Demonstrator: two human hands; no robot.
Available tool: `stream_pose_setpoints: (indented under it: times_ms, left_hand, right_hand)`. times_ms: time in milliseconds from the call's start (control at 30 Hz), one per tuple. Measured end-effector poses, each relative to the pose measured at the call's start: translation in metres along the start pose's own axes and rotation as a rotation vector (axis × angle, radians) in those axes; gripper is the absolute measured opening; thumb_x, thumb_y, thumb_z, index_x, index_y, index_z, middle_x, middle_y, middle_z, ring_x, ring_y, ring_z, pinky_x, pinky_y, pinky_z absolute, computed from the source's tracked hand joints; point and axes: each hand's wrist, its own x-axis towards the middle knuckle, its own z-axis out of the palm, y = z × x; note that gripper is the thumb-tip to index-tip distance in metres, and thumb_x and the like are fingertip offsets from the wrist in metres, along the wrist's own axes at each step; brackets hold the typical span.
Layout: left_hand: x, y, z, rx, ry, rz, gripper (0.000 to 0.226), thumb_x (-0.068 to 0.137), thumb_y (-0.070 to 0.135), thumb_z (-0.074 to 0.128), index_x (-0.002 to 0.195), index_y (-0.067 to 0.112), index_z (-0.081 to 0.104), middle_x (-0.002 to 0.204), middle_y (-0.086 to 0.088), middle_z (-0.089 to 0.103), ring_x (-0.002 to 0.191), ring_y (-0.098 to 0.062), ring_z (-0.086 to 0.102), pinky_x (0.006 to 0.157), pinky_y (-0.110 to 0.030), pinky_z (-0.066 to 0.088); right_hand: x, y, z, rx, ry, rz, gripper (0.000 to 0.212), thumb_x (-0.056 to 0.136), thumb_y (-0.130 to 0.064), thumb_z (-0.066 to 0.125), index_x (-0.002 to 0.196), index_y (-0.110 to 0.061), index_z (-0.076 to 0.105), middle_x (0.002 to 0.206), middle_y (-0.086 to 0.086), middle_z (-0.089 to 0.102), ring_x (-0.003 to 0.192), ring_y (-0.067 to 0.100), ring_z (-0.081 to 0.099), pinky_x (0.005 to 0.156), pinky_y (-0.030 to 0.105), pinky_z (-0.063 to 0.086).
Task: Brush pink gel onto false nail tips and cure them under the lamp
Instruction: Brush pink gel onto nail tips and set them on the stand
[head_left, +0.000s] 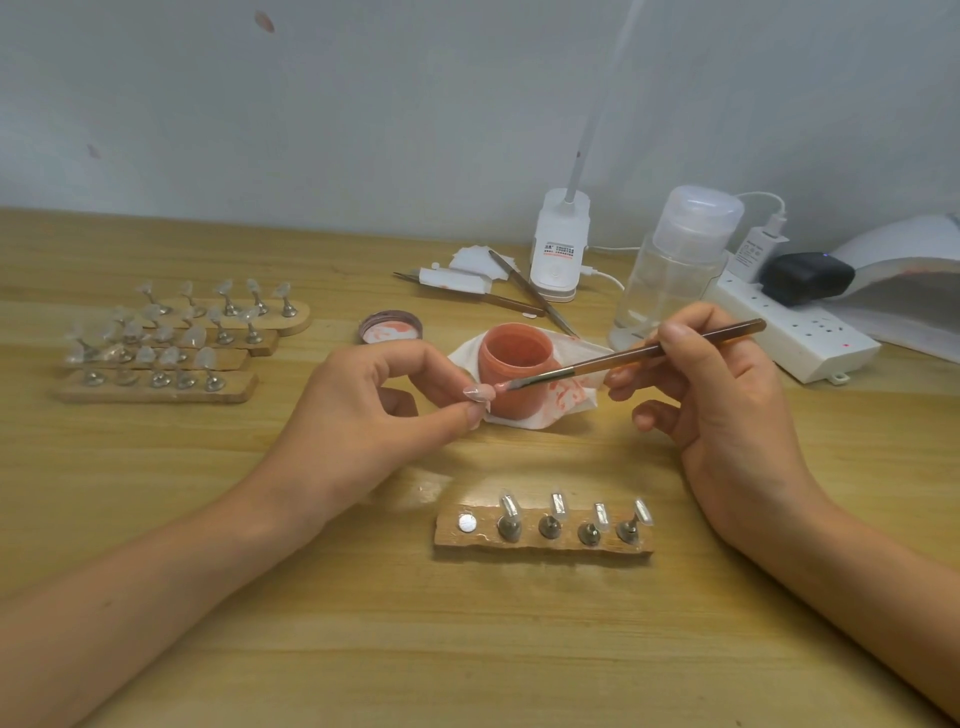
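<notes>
Left hand (363, 410): thumb and index pinch one false nail tip (480, 392), other fingers curled under. Right hand (727, 405): pen grip on the brush (587, 368), fingers wrapped round the brown handle mid-shaft, handle end poking out past the knuckles.

Brush bristles touch the nail tip right at the left pinch; pink gel visible at the contact.

Just behind the pinch: open pink gel jar (514, 358), sitting on a white tissue (569, 397) stained pink. Jar lid (390, 327) lies face up, behind the left hand, apart from the jar.

Below both grips, toward the person: wooden holder (540, 543) with four clear tips on metal stands and one bare round magnet (467, 523) at its left end.

Well left of the left hand: stacked wooden racks (171, 343) with many clear tips.

Behind the right hand: clear pump bottle (670, 270) and white power strip (800, 332). Curing lamp (893, 241) further right, partly cut by the frame edge. Behind the jar: white desk lamp base (560, 244) and loose thin tools (530, 296) on the table (467, 649).
</notes>
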Motion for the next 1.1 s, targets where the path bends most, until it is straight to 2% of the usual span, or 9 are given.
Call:
stream_pose_setpoints:
  times_ms: [100,267,467,633,700,800,933,1033,1100]
  left_hand:
    - [-0.0003,0.0010,-0.0002,-0.006,-0.005,-0.002,0.017,0.062,0.043,0.078,0.076,0.033,0.075,0.072,0.015,0.068,0.054,-0.013,0.044,0.050,-0.014,0.037]
    - [-0.0008,0.0020,0.0001,-0.023,0.001,-0.001,0.019,0.062,0.044,0.076,0.077,0.034,0.076,0.072,0.014,0.069,0.060,-0.021,0.046,0.057,-0.026,0.040]
    - [-0.0001,0.0029,0.0018,-0.033,0.013,-0.009,0.016,0.062,0.042,0.077,0.075,0.033,0.075,0.072,0.013,0.069,0.060,-0.022,0.046,0.063,-0.032,0.038]
    - [-0.0004,0.0039,0.0017,-0.033,0.013,0.012,0.019,0.064,0.044,0.077,0.077,0.031,0.076,0.074,0.010,0.071,0.058,-0.019,0.042,0.058,-0.026,0.037]
    - [0.0002,0.0033,0.0007,-0.040,0.026,0.023,0.019,0.064,0.044,0.077,0.077,0.029,0.075,0.081,0.007,0.072,0.056,-0.011,0.041,0.053,-0.017,0.036]
    - [0.0016,0.0021,-0.0009,-0.051,0.039,0.058,0.017,0.069,0.044,0.080,0.075,0.030,0.072,0.079,0.016,0.068,0.056,-0.004,0.045,0.055,-0.010,0.038]
    - [0.0027,0.0014,-0.0022,-0.039,0.016,0.088,0.019,0.069,0.050,0.077,0.077,0.035,0.069,0.092,0.014,0.068,0.064,-0.008,0.052,0.068,-0.015,0.047]
    - [0.0022,0.0021,-0.0024,-0.103,-0.014,0.096,0.017,0.075,0.037,0.084,0.078,0.031,0.068,0.089,0.013,0.069,0.060,-0.005,0.051,0.057,-0.015,0.046]
    - [0.0019,0.0025,-0.0018,-0.126,-0.018,0.092,0.010,0.074,0.031,0.079,0.077,0.029,0.069,0.086,0.012,0.068,0.056,-0.004,0.049,0.052,-0.015,0.044]
  right_hand:
    - [-0.0004,-0.0007,0.0001,0.014,-0.045,-0.023,0.015,0.094,-0.028,0.057,0.080,-0.023,0.054,0.071,0.007,0.072,0.068,0.018,0.070,0.050,0.020,0.049]
    - [0.0004,0.0007,0.0012,-0.009,-0.003,-0.010,0.014,0.086,-0.031,0.058,0.082,-0.019,0.052,0.069,0.005,0.071,0.067,0.016,0.071,0.057,0.022,0.054]
    - [-0.0004,0.0007,0.0012,0.022,-0.054,-0.037,0.013,0.093,-0.027,0.057,0.081,-0.022,0.054,0.071,0.004,0.072,0.071,0.016,0.072,0.062,0.024,0.056]
    - [0.0002,0.0019,0.0011,0.004,0.005,-0.008,0.012,0.092,-0.025,0.055,0.083,-0.018,0.051,0.066,0.003,0.070,0.067,0.015,0.071,0.059,0.023,0.056]
    - [-0.0001,0.0010,-0.0003,0.021,0.021,-0.017,0.012,0.091,-0.026,0.055,0.083,-0.019,0.050,0.066,0.001,0.069,0.065,0.013,0.070,0.057,0.022,0.054]
    - [-0.0002,-0.0007,-0.0011,0.065,0.018,-0.026,0.015,0.096,-0.024,0.055,0.081,-0.021,0.052,0.066,0.000,0.068,0.065,0.011,0.067,0.052,0.019,0.050]
    - [0.0009,-0.0010,-0.0015,0.124,0.031,0.000,0.016,0.095,-0.024,0.052,0.079,-0.022,0.051,0.065,-0.003,0.067,0.063,0.009,0.064,0.050,0.017,0.047]
    - [0.0010,-0.0011,-0.0026,0.156,0.049,0.024,0.015,0.094,-0.024,0.052,0.079,-0.022,0.052,0.065,-0.003,0.066,0.062,0.008,0.063,0.050,0.017,0.047]
    - [0.0012,-0.0006,-0.0027,0.169,0.052,0.034,0.012,0.089,-0.028,0.055,0.078,-0.023,0.054,0.065,-0.001,0.066,0.061,0.009,0.063,0.050,0.017,0.047]
